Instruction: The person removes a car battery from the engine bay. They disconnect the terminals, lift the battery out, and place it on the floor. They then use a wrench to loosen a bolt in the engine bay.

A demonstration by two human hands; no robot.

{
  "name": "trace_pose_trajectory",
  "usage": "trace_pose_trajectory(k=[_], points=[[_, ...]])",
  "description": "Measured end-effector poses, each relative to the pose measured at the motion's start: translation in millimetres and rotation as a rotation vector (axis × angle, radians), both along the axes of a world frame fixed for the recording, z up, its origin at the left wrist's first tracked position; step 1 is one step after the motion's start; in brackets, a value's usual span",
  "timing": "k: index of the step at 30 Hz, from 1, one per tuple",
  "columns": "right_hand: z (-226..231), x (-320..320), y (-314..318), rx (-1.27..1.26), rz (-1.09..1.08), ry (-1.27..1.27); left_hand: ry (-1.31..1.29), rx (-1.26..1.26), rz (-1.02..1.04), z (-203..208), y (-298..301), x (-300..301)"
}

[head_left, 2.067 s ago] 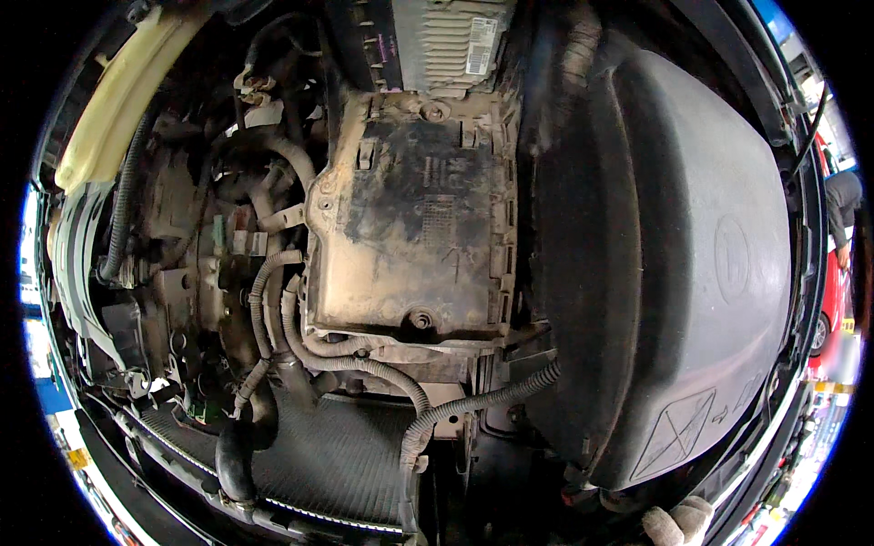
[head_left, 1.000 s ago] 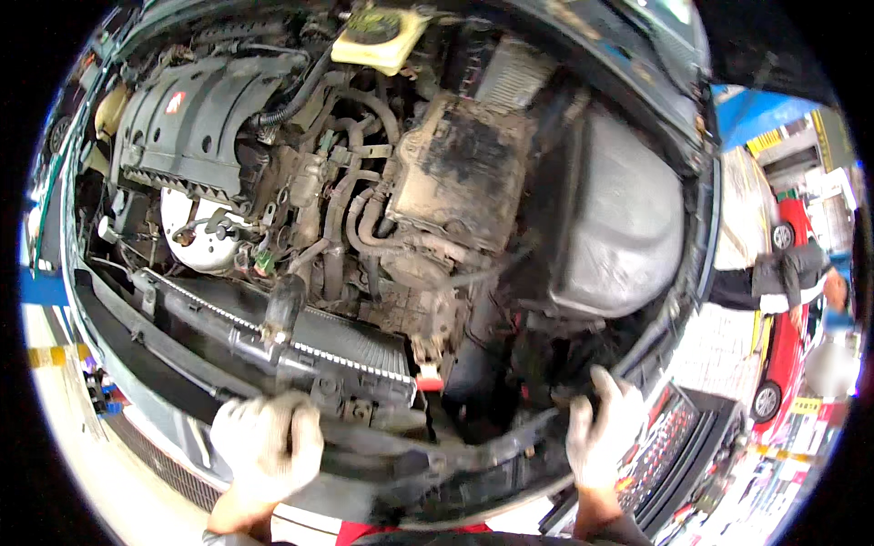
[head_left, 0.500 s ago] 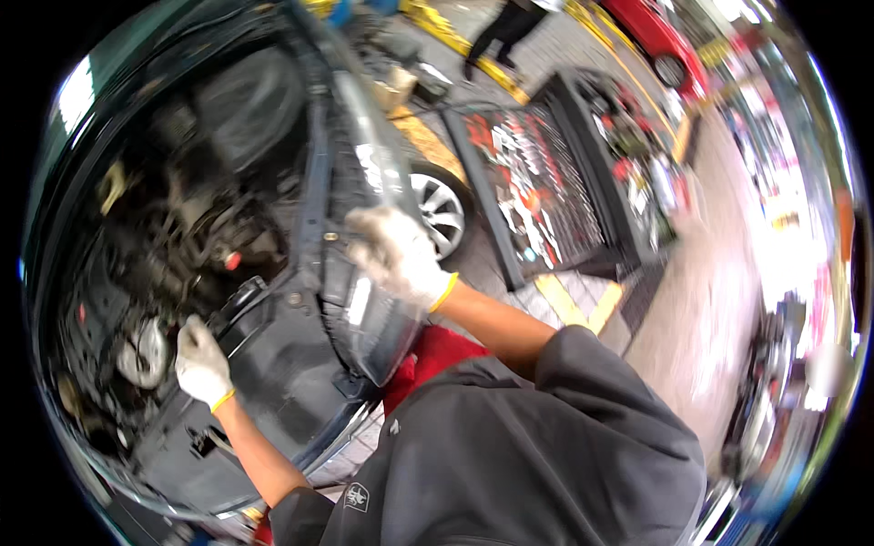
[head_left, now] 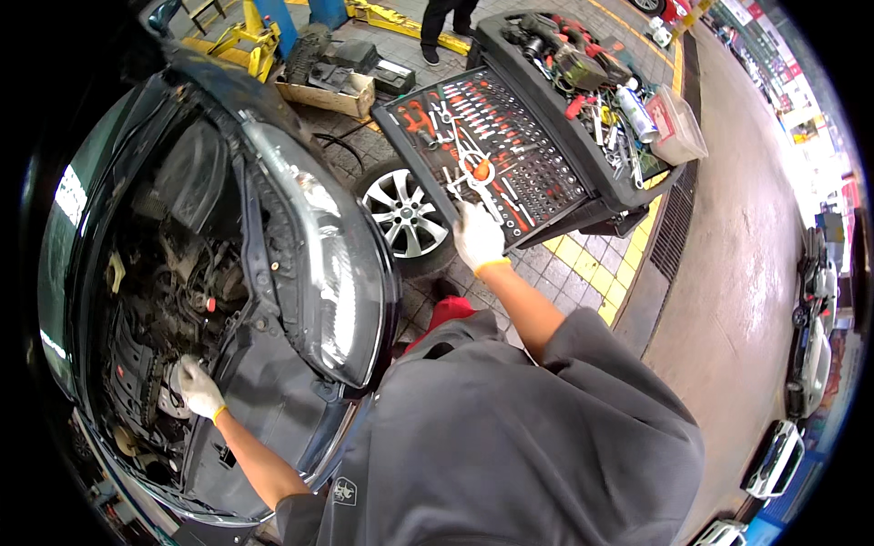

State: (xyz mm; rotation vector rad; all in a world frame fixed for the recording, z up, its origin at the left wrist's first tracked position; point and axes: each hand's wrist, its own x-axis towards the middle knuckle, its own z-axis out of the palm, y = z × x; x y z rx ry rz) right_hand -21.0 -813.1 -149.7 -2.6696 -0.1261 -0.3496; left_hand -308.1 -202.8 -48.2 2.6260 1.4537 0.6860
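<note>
Right hand, go gently by the tool tray, right of the car. Left hand is over the car. Can't tell how open either grip is, or what's held.

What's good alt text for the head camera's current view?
A white-gloved right hand is at the near edge of a tool tray beside a black cart heaped with tools; the white-gloved left hand is over the open engine bay of a dark car.
</note>
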Motion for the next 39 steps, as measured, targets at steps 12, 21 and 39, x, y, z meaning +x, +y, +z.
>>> trace_pose_trajectory(k=[12,21,39], points=[[-34,76,-39,0.155,0.043,0.295,-0.272,-0.485,-0.395,49,-302,139],[40,34,-129,1.497,-0.275,0.853,0.086,-0.668,-1.141,6,-482,267],[44,6,-174,1.210,-0.226,0.960,0.408,-0.730,-1.439,-71,-546,310]])
